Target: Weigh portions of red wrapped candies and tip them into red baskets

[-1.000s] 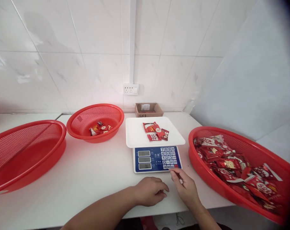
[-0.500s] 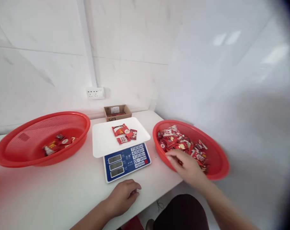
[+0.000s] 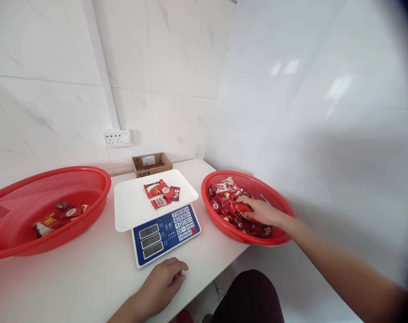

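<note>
Inside the right red basket [image 3: 220,224], my right hand [image 3: 259,211] is closed on a shiny red snack packet [image 3: 241,210], its fingers partly hidden by the packets. Many small red and white wrapped packets [image 3: 224,188] are heaped around it. My left hand [image 3: 165,285] rests on the table just in front of the digital scale [image 3: 168,233], fingers loosely curled, a gap by the thumb, nothing in it. On the scale's white tray [image 3: 129,206] lie several red packets [image 3: 155,188], the largest at the upper left.
Another red basket [image 3: 99,193] on the left holds a few red packets [image 3: 52,220]. Behind the scale stands a small open cardboard box [image 3: 163,168]. A white table [image 3: 89,269] runs under everything. A tiled wall [image 3: 177,125] with a power socket [image 3: 118,138] closes the back.
My right hand has gone from the basket's near rim into the heap and closed on a red packet. The view has turned a little right; my left hand stays by the scale.
</note>
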